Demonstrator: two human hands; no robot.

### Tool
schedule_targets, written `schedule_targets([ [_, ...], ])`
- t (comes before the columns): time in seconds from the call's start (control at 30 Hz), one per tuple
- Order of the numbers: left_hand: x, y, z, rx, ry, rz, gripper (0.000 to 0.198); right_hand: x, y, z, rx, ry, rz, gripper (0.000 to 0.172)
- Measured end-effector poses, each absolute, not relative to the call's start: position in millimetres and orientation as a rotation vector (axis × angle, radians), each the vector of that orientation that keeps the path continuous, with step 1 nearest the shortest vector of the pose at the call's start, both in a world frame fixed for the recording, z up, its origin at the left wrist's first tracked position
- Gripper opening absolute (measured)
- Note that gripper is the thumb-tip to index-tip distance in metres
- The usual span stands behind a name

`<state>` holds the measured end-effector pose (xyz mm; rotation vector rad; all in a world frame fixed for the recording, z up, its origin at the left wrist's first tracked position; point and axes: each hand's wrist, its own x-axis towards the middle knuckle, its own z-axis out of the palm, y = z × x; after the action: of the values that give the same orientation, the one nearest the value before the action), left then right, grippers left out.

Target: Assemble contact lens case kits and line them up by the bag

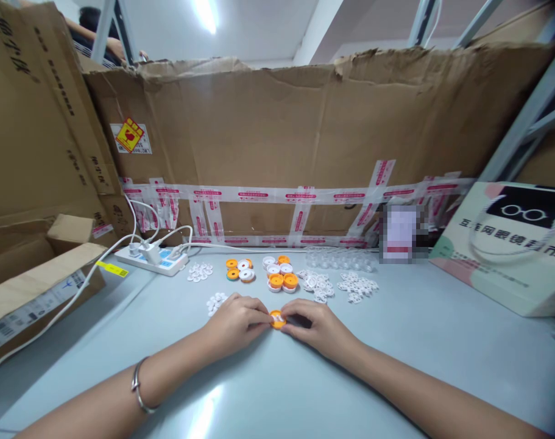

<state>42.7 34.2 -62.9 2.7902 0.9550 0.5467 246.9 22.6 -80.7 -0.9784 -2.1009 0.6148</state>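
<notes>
My left hand (238, 320) and my right hand (314, 323) meet at the middle of the grey table (418, 341), both pinching a small orange round cap (277, 319) that rests on the surface. The fingers of each hand are curled onto the cap's sides. A silver bangle (139, 384) sits on my left wrist. Just beyond the hands lie orange and white round caps (279, 273) in two small groups, and several small white discs (215, 302) beside my left hand.
Piles of small white and clear parts (350, 283) lie right of the caps. A white power strip (152, 259) with cables sits back left. Cardboard walls (281, 140) enclose the table; an open box (35, 286) stands left, a printed bag (510, 244) right.
</notes>
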Motion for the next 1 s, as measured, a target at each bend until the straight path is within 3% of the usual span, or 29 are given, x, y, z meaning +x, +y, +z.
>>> schedule_targets([
  [0.7, 47, 33, -64, 2.751, 0.969, 0.586, 0.019, 248, 21, -80, -0.971, -2.065, 0.64, 0.01],
  [1.0, 47, 35, -59, 2.588, 1.037, 0.679, 0.019, 257, 28, -79, -1.133, -1.888, 0.674, 0.022],
])
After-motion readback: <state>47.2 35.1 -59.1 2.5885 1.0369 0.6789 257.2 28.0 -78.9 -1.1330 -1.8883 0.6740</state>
